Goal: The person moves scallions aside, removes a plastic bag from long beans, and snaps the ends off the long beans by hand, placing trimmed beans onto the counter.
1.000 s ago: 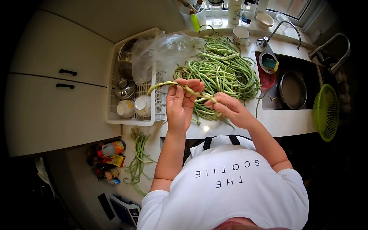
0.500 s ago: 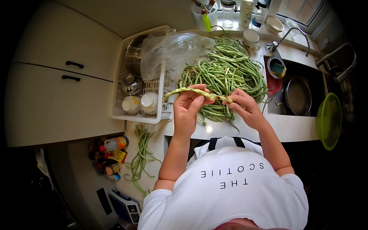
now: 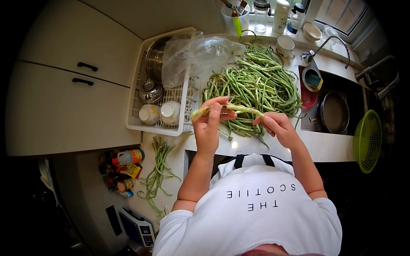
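A pale yellow-green long bean [image 3: 245, 109] is stretched between my two hands, in front of a big heap of green long beans [image 3: 260, 79] on the counter. My left hand [image 3: 208, 123] is closed round the bean's left part, thumb on top; the bean's blurred left end sticks out past it. My right hand [image 3: 279, 127] pinches the right end between thumb and fingers. A smaller bunch of long beans [image 3: 157, 168] lies on the counter at the lower left.
Left of the heap stands a white dish rack [image 3: 187, 98] with bowls, lids and a plastic bag [image 3: 181, 59]. A mug [image 3: 285, 45] is behind the heap. The sink [image 3: 335, 91] and a green colander [image 3: 367, 141] are at the right, bottles [image 3: 129, 157] at the lower left.
The view has shifted, so the counter's things appear farther right. The bean has slid leftward through my left hand, and my right hand holds it by its right tip.
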### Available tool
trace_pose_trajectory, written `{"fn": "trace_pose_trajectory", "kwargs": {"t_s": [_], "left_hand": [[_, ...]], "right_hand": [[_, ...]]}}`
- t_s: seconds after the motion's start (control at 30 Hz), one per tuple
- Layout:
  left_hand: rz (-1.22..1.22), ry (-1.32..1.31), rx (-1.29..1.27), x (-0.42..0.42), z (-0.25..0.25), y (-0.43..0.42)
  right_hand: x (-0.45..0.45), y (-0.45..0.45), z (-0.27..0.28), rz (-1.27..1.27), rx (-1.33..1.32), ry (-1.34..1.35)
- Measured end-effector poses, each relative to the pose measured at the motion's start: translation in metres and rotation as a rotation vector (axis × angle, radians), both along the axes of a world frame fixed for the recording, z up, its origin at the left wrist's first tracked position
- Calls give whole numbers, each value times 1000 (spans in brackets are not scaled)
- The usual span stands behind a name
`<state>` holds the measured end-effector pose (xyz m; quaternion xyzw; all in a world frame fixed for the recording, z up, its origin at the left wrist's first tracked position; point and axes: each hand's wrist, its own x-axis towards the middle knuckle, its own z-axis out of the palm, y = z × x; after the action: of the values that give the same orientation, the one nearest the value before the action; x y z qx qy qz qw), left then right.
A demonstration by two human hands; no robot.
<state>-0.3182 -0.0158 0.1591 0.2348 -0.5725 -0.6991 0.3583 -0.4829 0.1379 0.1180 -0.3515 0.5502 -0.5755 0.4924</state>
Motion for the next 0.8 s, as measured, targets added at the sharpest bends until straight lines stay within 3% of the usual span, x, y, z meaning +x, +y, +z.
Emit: {"fn": "trace_pose_trajectory", "kwargs": {"t_s": [0.1,0.23,0.3,0.4,0.57,0.8], "left_hand": [[32,6,-14,4,-4,-2],[-215,-77,-92,-8,-3,10],[-217,-63,-68,-13,1,18],[-80,-46,122,1,-9,11],[-78,-112,65,6,-3,7],[-289,21,421,10,-6,3]], "right_hand": [[-3,0,4,9,-28,87],[10,-17,25,-115,-141,-55],[8,-22,37,-34,-85,326],[8,-21,33,-107,-108,347],[4,-16,28,-106,-178,418],[0,-10,25,-8,-71,5]]}}
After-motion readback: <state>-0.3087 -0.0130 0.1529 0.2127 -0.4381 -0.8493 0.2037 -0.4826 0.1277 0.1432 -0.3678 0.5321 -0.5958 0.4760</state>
